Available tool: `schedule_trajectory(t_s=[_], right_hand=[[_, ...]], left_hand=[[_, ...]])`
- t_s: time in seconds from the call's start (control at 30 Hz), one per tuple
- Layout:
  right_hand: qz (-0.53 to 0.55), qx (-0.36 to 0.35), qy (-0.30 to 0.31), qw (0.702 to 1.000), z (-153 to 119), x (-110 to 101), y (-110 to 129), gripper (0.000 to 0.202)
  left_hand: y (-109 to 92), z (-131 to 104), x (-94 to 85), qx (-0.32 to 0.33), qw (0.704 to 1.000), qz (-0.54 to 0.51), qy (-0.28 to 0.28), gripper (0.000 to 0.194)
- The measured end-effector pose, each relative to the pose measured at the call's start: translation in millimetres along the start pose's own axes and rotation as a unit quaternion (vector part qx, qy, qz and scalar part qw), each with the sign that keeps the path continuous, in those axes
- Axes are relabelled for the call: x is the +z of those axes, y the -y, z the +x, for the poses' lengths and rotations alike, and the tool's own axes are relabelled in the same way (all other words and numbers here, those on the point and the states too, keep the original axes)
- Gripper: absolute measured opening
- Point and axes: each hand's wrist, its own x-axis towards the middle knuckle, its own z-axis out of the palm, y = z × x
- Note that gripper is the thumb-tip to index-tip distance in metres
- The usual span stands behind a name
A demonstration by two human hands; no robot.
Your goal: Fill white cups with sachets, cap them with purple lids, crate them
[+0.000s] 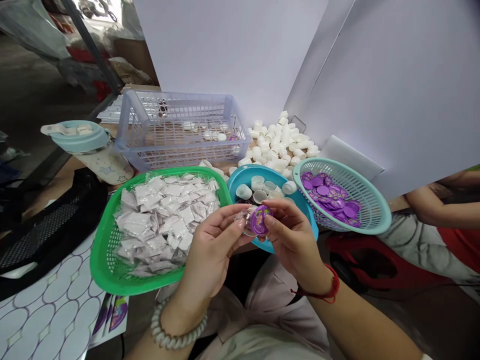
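Both my hands meet above the blue basket. My right hand pinches a round purple printed lid between thumb and fingers. My left hand is closed on a small whitish plastic cup, mostly hidden behind the lid, with crinkled clear plastic showing at the thumb. The lid is up against the cup; whether it is seated on it I cannot tell. Several white translucent cups lie in the blue basket beneath my fingers, with something dark among them.
Left stands a green basket of clear-wrapped white packets. Right is a pale-teal basket of purple lids. White cups are heaped behind, near a lilac crate and a tumbler. Another person's arm shows at right.
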Motion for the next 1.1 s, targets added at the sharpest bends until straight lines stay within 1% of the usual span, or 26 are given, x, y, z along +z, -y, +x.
schedule_trajectory(t_s=[0.1,0.23,0.3,0.37,0.43,0.53,0.57,0.6,0.63,0.67,0.7,0.73,0.8,0.87,0.9,0.93,0.97,1.03,1.1], right_hand=[[-0.01,-0.007,0.005,1.0,-5,2,-10,0.03],[-0.019,0.004,0.013,1.0,-5,6,-15,0.029],[-0.008,0.014,0.007,1.0,-1,7,-11,0.027],[-0.015,0.02,0.004,1.0,4,9,-5,0.025],[-0.039,0.029,0.021,0.999,8,9,1,0.024],[-0.069,0.053,0.067,0.994,10,8,4,0.024],[-0.084,0.047,0.078,0.992,10,6,3,0.024],[-0.112,0.026,0.083,0.99,9,4,3,0.023],[-0.152,-0.013,0.082,0.985,9,1,2,0.021],[-0.201,-0.066,0.078,0.974,8,-3,2,0.02],[-0.252,-0.127,0.077,0.956,8,-7,3,0.02],[-0.3,-0.191,0.087,0.931,7,-11,4,0.022],[-0.368,-0.3,0.138,0.869,8,-19,6,0.03],[-0.407,-0.365,0.19,0.816,10,-24,8,0.051],[-0.422,-0.381,0.2,0.798,11,-26,8,0.06],[-0.436,-0.387,0.199,0.788,11,-27,8,0.064],[-0.446,-0.386,0.192,0.784,11,-27,7,0.063],[-0.45,-0.379,0.178,0.789,10,-27,5,0.052],[-0.435,-0.375,0.174,0.8,9,-26,3,0.043]], left_hand=[[3,1,-0.5,0.024,0.999,0.031,0.001,0.027],[6,2,-0.6,0.063,0.995,0.07,-0.021,0.03],[6,3,-0.7,0.086,0.988,0.121,-0.031,0.03],[6,3,-1.2,0.109,0.973,0.203,-0.035,0.024],[6,3,-2.5,0.121,0.954,0.272,-0.041,0.02],[7,2,-5.2,0.116,0.944,0.307,-0.048,0.031],[8,2,-6.1,0.114,0.943,0.308,-0.049,0.034],[7,2,-6.9,0.116,0.943,0.307,-0.049,0.034],[7,2,-7.6,0.118,0.943,0.308,-0.049,0.031],[6,3,-8.1,0.117,0.942,0.31,-0.048,0.027],[4,3,-8.4,0.113,0.943,0.311,-0.046,0.024],[3,4,-8.6,0.105,0.944,0.311,-0.041,0.022],[-1,4,-8.2,0.091,0.947,0.307,-0.027,0.022],[-3,5,-6.9,0.085,0.95,0.301,-0.017,0.023],[-3,5,-5.8,0.084,0.95,0.3,-0.014,0.024],[-3,5,-4.7,0.081,0.95,0.3,-0.012,0.026],[-2,5,-3.5,0.076,0.951,0.299,-0.009,0.028],[0,4,-1.6,0.073,0.953,0.295,0.002,0.03],[2,4,-1.2,0.086,0.953,0.291,0.015,0.03]])
